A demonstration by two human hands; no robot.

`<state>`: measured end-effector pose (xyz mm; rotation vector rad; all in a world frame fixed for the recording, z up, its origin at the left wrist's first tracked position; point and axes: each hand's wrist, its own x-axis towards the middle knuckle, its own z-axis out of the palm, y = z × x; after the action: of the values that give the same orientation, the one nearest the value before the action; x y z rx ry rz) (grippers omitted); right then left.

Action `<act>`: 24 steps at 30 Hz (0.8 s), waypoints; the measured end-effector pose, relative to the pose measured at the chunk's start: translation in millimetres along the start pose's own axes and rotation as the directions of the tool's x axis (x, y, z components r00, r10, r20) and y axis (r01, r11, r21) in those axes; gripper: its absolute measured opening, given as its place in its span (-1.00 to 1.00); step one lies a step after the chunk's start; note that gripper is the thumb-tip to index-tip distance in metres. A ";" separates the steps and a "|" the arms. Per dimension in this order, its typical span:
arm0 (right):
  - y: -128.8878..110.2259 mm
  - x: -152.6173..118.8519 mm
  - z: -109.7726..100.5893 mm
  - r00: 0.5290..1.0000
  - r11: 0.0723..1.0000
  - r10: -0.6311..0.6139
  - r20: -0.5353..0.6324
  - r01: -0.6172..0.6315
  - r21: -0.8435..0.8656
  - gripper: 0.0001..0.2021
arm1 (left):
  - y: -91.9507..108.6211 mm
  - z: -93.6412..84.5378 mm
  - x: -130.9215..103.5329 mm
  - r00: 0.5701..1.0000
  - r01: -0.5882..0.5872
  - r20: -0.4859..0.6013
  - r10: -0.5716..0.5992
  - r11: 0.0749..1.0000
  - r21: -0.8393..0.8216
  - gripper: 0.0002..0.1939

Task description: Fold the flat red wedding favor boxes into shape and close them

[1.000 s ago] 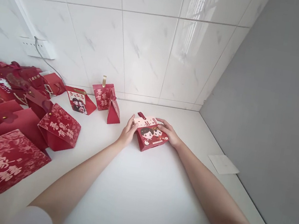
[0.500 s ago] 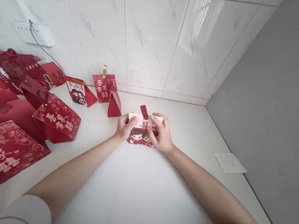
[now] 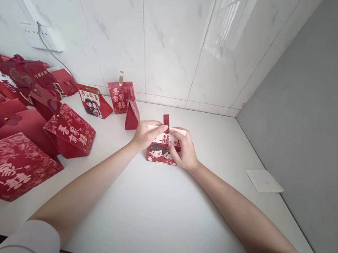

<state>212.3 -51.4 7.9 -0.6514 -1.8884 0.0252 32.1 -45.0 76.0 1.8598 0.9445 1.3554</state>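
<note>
A small red and white gift box with cartoon figures and red characters stands on the white table, between my two hands. From its top edge a dark red strap sticks up. My left hand grips the box's upper left edge, its thumb reaching to the foot of the strap. My right hand holds the upper right side, with fingers over the top edge and on the front. Parts of the white top panel are hidden behind my fingers.
Many red gift boxes crowd the left of the white table. Several smaller boxes stand near the tiled wall. A white paper lies at the right by the grey panel. A cable hangs from the wall socket.
My left hand has moved up and inward along the box's top, its thumb now at the strap. The strap stands straighter. The view has shifted slightly.
</note>
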 end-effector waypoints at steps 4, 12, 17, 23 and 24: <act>0.3 -0.1 -1.0 1.000 1.000 -0.008 0.013 0.008 -0.002 -0.60 | -0.2 1.8 -0.1 1.000 -0.001 -0.010 0.001 1.000 0.015 -0.63; -2.2 1.2 -1.6 1.000 1.000 -0.009 0.014 0.009 0.009 -0.54 | 2.4 2.4 -2.2 0.999 -0.023 -0.025 0.024 0.999 0.048 -0.64; -1.2 3.2 -1.7 1.000 1.000 -0.007 0.016 0.007 0.001 -0.57 | 1.5 3.5 -1.8 0.999 -0.030 -0.031 0.032 0.998 0.059 -0.64; 0.6 0.7 -3.9 0.999 0.998 -0.001 0.032 0.003 -0.061 -0.69 | -0.5 5.2 -2.1 0.999 -0.029 -0.045 0.031 0.999 0.043 -0.66; 1.5 -0.9 -3.7 0.999 0.997 -0.005 0.041 0.008 -0.080 -0.72 | -1.4 5.3 -2.1 0.998 -0.030 -0.050 0.032 0.999 0.037 -0.65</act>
<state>216.4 -51.6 8.2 -0.7036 -1.9383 -0.0423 36.5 -46.4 72.5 1.8825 0.9747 1.4186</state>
